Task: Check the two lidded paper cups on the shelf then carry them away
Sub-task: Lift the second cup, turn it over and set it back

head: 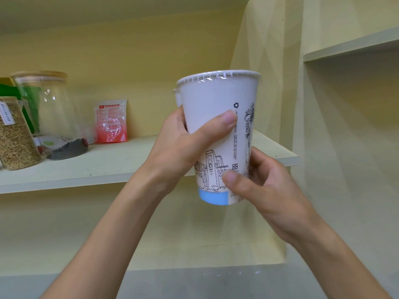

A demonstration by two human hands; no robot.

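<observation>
left hand (177, 152) grips paper cup (216, 117) | right hand (265, 186) grips base | second cup (177, 98) maybe behind

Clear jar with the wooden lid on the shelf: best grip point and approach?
Grip the glass jar around its straight wall, just under the wooden lid, coming from the open shelf front. It stands upright. The grain jar crowds its left side, so the front and right look freer.

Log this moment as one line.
stage: checking | left hand: gripping paper cup | right hand: supporting base | lid: on
</observation>
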